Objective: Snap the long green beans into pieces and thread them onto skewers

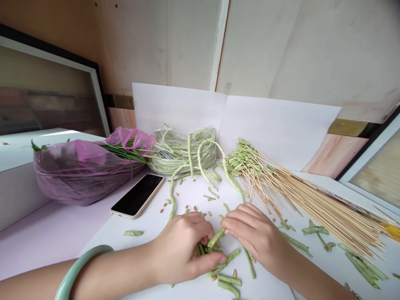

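One green bean segment (216,238) sits low over the tabletop (71,233), between left fingers (206,263) curled round a bunch of bean pieces (201,249) and right fingers (237,227) pinching its far end — from here I'd judge a light, close grip best, lest it crush.

The left forearm (134,262) and right forearm (306,268) slant in from below. The left hand (187,241) curls its fingers (203,230) above an outstretched thumb (209,262); close beside it, the right hand (251,229) arches palm-down, fingers bent together.
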The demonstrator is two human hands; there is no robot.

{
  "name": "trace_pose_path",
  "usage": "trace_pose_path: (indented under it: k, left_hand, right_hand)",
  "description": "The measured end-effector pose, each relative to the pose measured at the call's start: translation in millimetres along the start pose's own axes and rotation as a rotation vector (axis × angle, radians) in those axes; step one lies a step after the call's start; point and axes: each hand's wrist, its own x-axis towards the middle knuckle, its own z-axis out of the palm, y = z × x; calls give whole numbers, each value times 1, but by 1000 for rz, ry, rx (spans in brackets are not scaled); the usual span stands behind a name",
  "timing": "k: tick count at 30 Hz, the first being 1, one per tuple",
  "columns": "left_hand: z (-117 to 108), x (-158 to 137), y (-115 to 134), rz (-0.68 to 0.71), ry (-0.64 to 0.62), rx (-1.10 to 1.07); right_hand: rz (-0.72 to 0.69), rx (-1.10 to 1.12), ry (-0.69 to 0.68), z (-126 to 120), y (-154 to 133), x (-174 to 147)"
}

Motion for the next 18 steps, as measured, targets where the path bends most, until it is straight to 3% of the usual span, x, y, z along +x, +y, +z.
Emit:
trace_pose_path:
  k: [9,12,14,18]
  left_hand:
    - [2,-4,3,193,62,161]
    - [1,-4,2,235,54,173]
    - [-2,-2,3,298,-45,65]
    - [-15,5,5,419,-376,-280]
  right_hand:
    - [-1,32,56,5,-22,-2]
    - [-62,-66,86,5,-26,-1]
    - [-143,-193,81,5,-30,-3]
    - [-294,-344,18,4,-41,-11]
